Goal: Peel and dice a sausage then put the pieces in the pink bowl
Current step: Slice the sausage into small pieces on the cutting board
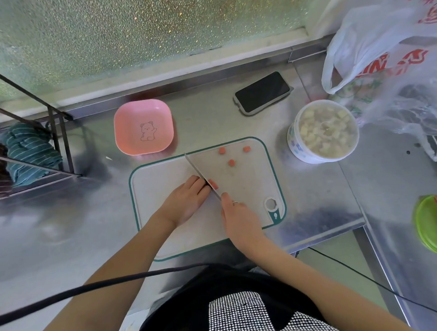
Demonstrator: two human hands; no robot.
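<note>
**A:** What do I have on the cutting board right now?

**B:** I see my right hand curled tight around the handle of the knife, forefinger along the top. The blade runs far and to the left across the middle of the board, its tip close to the far edge.

**A:** And the sausage?

**B:** The sausage shows only as a short pink stub just right of the blade, touching it. My left hand lies palm down on the left side of the blade, fingers bent and pressed together over what it steadies. I cannot tell how much is under them.

**A:** Any cut pieces?

**B:** Three pink pieces lie loose on the far right part of the board, apart from one another.

**A:** Where is the pink bowl?

**B:** The pink bowl sits on the metal counter just beyond the board's far left corner, with a bear drawn inside. A phone lies far right of it, and a white tub stands right of the board.
</note>
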